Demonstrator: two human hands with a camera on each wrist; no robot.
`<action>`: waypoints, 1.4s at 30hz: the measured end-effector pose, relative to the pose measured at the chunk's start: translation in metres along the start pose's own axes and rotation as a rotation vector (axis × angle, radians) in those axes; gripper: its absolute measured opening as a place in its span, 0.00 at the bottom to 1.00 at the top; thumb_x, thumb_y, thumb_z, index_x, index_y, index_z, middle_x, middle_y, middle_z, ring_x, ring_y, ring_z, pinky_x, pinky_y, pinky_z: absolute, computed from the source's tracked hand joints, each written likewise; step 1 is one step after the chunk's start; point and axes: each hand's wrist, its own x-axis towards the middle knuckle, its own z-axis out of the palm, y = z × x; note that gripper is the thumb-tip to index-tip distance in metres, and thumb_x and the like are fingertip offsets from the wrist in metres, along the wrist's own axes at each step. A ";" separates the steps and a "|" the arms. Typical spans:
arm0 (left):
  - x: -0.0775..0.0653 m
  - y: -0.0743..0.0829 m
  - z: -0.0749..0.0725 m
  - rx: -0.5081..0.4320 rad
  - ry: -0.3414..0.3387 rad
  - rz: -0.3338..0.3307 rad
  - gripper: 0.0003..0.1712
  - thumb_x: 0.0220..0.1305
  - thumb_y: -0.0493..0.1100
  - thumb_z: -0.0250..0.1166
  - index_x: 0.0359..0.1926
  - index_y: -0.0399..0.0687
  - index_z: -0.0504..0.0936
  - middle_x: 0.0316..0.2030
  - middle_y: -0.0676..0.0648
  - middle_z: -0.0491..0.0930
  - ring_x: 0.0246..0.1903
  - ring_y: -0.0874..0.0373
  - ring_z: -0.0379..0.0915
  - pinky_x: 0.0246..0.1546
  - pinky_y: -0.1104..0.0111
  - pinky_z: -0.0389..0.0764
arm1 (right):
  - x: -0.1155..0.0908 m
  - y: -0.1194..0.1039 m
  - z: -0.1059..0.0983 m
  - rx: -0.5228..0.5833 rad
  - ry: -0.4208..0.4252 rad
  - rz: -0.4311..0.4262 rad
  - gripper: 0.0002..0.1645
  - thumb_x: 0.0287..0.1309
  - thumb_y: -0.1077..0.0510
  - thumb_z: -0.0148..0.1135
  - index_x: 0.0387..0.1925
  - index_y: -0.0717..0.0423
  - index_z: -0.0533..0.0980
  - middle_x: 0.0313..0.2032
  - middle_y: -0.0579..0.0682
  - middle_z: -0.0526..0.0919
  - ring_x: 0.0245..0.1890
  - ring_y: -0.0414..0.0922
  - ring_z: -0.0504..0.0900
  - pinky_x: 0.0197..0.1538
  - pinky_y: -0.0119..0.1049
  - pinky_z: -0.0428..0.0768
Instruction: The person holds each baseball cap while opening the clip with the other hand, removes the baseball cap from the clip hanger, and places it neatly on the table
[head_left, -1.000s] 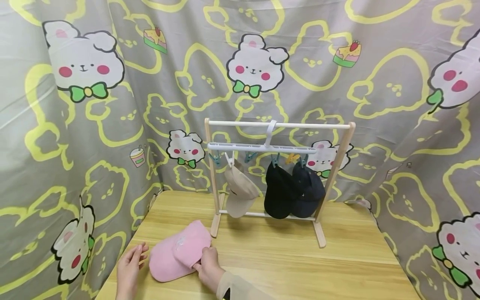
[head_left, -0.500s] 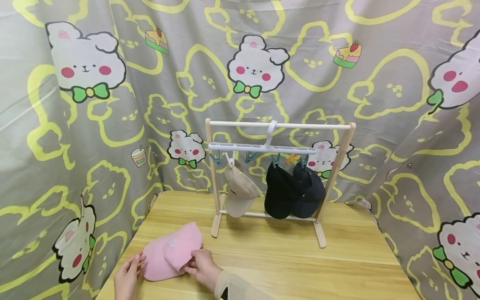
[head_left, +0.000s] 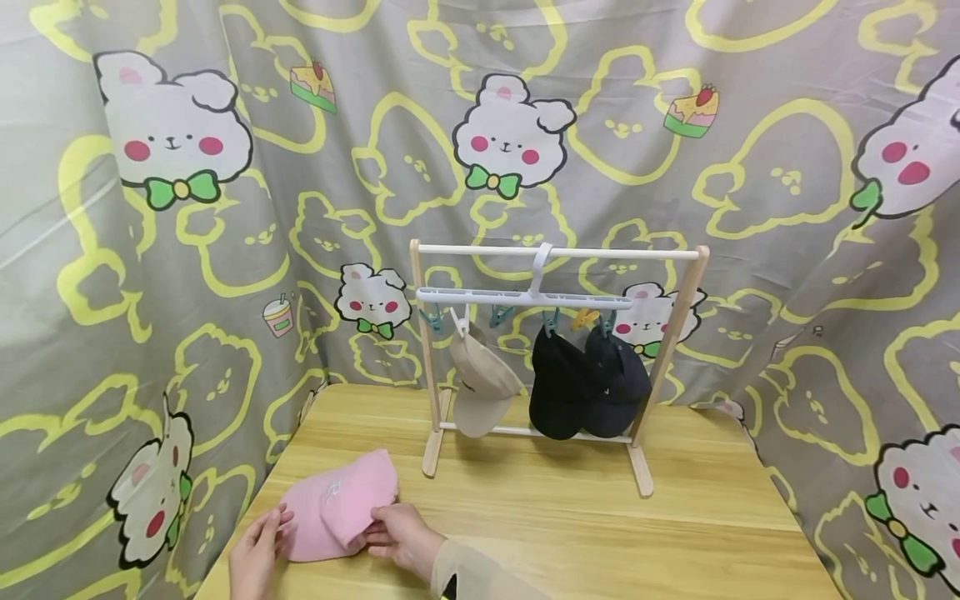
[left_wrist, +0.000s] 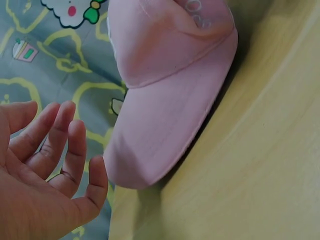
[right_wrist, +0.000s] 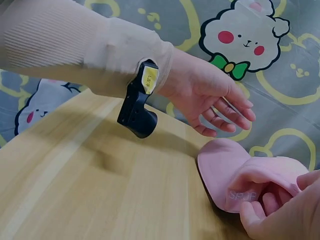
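A pink baseball cap (head_left: 315, 517) sits near the table's left front edge, its brim toward my left hand (head_left: 258, 546). My right hand (head_left: 401, 537) pinches the open edge of the crown, some fingers inside; the right wrist view shows the cap's inside with pale lettering beside that hand (right_wrist: 285, 215). Fingers of the left hand (left_wrist: 55, 170) are loosely bent and hold nothing. In the left wrist view its little finger is beside the brim (left_wrist: 155, 130); whether they touch I cannot tell.
Behind stands a wooden rack (head_left: 681, 333) with a white clip hanger (head_left: 487, 296). A beige cap (head_left: 480, 383), a black cap (head_left: 558, 387) and a dark navy cap (head_left: 615, 383) hang from clips. Patterned curtain (head_left: 630, 75) surrounds the wooden table (head_left: 540, 517).
The pink cap has moved left across the table with my right hand, closer to the left hand. The left hand has shifted only slightly. The hanging caps stay put.
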 end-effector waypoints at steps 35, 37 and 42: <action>-0.002 0.020 0.053 0.097 -0.123 0.046 0.24 0.71 0.48 0.57 0.56 0.33 0.78 0.28 0.66 0.84 0.31 0.70 0.78 0.36 0.78 0.82 | 0.001 -0.027 -0.054 -0.034 0.017 -0.067 0.11 0.63 0.56 0.57 0.35 0.62 0.78 0.29 0.47 0.81 0.29 0.41 0.80 0.44 0.47 0.84; -0.003 0.022 0.057 0.097 -0.128 0.052 0.24 0.71 0.48 0.57 0.56 0.31 0.77 0.29 0.65 0.83 0.31 0.70 0.79 0.36 0.78 0.82 | 0.001 -0.030 -0.057 -0.033 0.008 -0.076 0.11 0.63 0.56 0.57 0.35 0.61 0.77 0.30 0.48 0.81 0.31 0.42 0.80 0.45 0.48 0.84; -0.005 0.026 0.065 0.118 -0.146 0.077 0.24 0.72 0.48 0.56 0.56 0.30 0.76 0.29 0.65 0.83 0.31 0.70 0.80 0.37 0.78 0.82 | 0.002 -0.038 -0.064 -0.049 -0.006 -0.100 0.10 0.64 0.55 0.56 0.36 0.60 0.76 0.28 0.45 0.80 0.32 0.42 0.82 0.45 0.47 0.84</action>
